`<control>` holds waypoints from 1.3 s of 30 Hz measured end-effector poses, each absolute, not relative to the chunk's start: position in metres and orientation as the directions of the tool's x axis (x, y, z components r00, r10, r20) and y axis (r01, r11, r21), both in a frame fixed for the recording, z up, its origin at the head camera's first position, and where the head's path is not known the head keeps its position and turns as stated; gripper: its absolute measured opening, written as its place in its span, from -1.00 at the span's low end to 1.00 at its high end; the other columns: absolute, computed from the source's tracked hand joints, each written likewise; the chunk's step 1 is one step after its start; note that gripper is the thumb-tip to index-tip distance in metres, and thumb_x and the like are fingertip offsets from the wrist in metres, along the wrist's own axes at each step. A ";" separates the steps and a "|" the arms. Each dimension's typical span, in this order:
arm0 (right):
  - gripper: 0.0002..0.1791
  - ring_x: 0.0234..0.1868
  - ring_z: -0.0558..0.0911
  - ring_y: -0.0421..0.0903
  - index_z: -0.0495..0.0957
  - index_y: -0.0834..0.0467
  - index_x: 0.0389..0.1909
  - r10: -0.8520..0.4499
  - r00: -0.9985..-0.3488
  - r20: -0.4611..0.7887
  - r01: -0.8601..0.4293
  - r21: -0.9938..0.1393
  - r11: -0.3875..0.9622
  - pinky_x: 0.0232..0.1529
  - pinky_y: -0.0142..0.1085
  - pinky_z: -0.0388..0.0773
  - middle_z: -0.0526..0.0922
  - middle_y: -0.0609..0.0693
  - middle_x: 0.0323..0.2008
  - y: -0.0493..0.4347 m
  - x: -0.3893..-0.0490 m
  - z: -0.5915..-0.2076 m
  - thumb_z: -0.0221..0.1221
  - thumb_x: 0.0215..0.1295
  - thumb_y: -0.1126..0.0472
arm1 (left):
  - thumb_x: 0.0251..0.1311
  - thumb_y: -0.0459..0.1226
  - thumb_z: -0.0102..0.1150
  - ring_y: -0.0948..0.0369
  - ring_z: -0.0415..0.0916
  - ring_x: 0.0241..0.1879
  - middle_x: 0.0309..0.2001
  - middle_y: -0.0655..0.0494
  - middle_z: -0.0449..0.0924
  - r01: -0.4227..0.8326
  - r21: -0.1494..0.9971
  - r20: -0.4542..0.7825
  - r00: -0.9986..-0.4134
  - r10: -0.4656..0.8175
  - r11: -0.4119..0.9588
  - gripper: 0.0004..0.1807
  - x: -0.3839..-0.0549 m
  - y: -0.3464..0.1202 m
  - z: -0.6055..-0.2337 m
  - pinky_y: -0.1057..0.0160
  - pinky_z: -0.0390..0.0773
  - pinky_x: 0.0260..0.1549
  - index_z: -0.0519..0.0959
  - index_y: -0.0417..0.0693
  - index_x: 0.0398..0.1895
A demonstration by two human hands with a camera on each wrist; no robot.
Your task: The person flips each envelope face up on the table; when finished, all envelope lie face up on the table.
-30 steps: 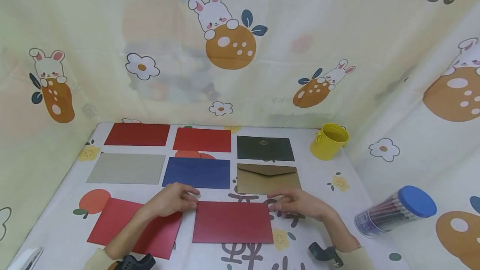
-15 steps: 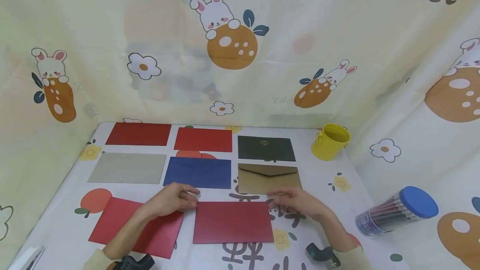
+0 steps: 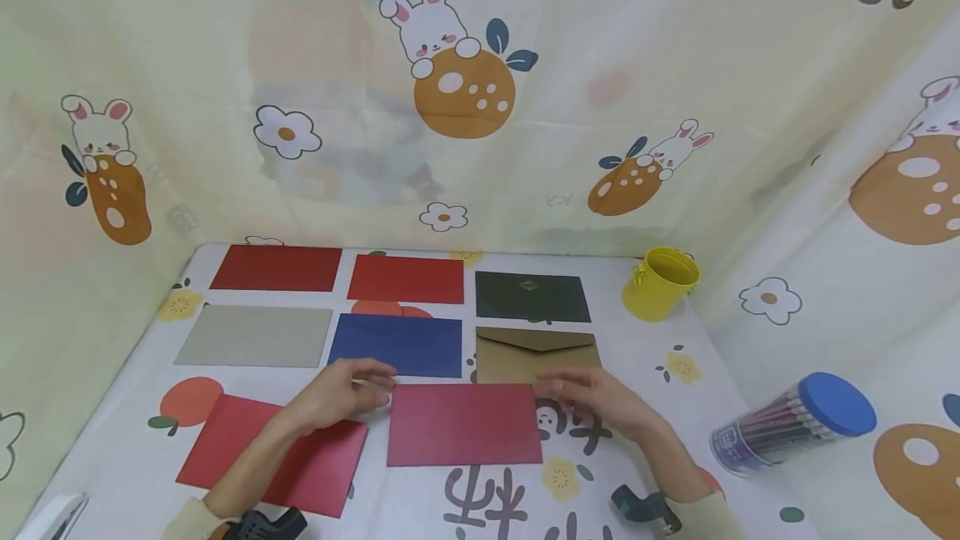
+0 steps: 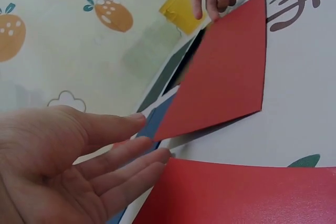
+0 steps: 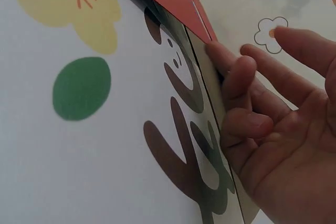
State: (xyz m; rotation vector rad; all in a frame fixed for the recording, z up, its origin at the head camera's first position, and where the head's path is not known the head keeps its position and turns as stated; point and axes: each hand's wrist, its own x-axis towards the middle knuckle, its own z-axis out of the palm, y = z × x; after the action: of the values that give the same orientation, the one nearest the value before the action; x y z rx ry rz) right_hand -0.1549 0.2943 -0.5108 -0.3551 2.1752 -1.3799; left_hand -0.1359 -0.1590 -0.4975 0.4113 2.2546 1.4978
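Observation:
A red envelope [image 3: 465,425] lies between both hands at the front middle, tilted, with its far edge raised off the table and a shadow beneath it in the left wrist view. My left hand [image 3: 341,394] has its fingertips at the envelope's far left corner, fingers fairly straight. At the far right corner, my right hand [image 3: 600,398] touches it with a fingertip [image 5: 218,53], its other fingers loosely bent. Under my left forearm lies a second red envelope [image 3: 322,473]. Just beyond the hands are a blue envelope [image 3: 397,344] and a gold envelope [image 3: 525,361] with a pointed flap.
Farther back lie a grey envelope [image 3: 255,336], a dark red one [image 3: 277,267], a bright red one [image 3: 405,279] and a dark green one [image 3: 532,298]. A yellow bucket [image 3: 656,286] and a blue-lidded tub of pens [image 3: 787,423] stand on the right.
The middle red envelope has risen from flat on the table and shifted away from the body, its far edge now overlapping the gold envelope's zone. Both hands have lifted slightly with it.

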 end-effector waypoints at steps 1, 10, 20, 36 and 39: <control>-0.53 -0.27 0.53 0.01 0.51 0.02 0.33 -0.475 -0.830 -0.292 0.065 -0.897 0.437 -0.33 -0.29 0.51 0.69 0.11 -0.12 0.294 -0.155 -0.510 0.11 0.50 -0.04 | 0.25 -0.31 0.34 -0.01 0.64 0.02 0.08 -0.11 0.65 0.019 0.927 -0.164 -0.877 0.451 0.375 -0.51 -0.136 -0.159 -0.497 0.10 0.69 -0.14 0.54 -0.18 0.24; -0.52 0.18 0.63 0.08 0.48 0.09 0.35 -0.458 -0.858 -0.231 0.081 -0.943 0.323 0.16 -0.12 0.52 0.65 0.04 0.18 0.288 -0.158 -0.507 0.09 0.52 0.00 | 0.27 -0.30 0.33 0.02 0.68 0.01 0.18 -0.11 0.58 0.012 0.940 -0.139 -0.900 0.414 0.341 -0.48 -0.142 -0.160 -0.504 0.12 0.67 -0.06 0.50 -0.15 0.30; -0.57 0.09 0.68 0.10 0.53 0.13 0.29 -0.421 -0.890 -0.175 0.090 -0.973 0.214 0.10 -0.20 0.62 0.64 0.14 0.17 0.278 -0.162 -0.509 0.10 0.52 0.05 | 0.29 -0.35 0.30 0.04 0.68 0.04 0.24 -0.11 0.54 0.069 0.947 -0.060 -0.921 0.385 0.313 -0.48 -0.149 -0.158 -0.512 0.19 0.65 -0.02 0.49 -0.13 0.32; -0.64 0.16 0.64 0.04 0.61 0.05 0.22 -0.346 -0.930 -0.125 0.049 -0.974 0.221 0.15 -0.17 0.58 0.62 0.05 0.18 0.269 -0.162 -0.505 0.19 0.45 0.17 | 0.17 -0.39 0.40 0.04 0.70 0.00 0.03 -0.08 0.69 0.093 0.961 0.020 -0.963 0.270 0.260 -0.52 -0.149 -0.151 -0.507 0.32 0.67 -0.11 0.58 -0.17 0.20; -0.64 0.17 0.62 0.03 0.62 0.06 0.20 -0.337 -0.933 -0.123 0.044 -0.972 0.232 0.15 -0.19 0.58 0.61 0.05 0.16 0.269 -0.162 -0.505 0.20 0.44 0.16 | 0.17 -0.42 0.39 0.00 0.69 -0.01 0.00 -0.09 0.70 0.096 0.954 0.021 -0.966 0.257 0.284 -0.54 -0.149 -0.149 -0.506 0.37 0.65 -0.15 0.59 -0.17 0.17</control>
State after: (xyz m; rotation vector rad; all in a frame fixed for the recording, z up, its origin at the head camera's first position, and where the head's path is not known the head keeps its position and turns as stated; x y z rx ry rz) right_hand -0.1623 0.2690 -0.5049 -0.2729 2.2027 -1.7537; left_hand -0.1489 -0.1495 -0.5064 0.3330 2.4046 1.7710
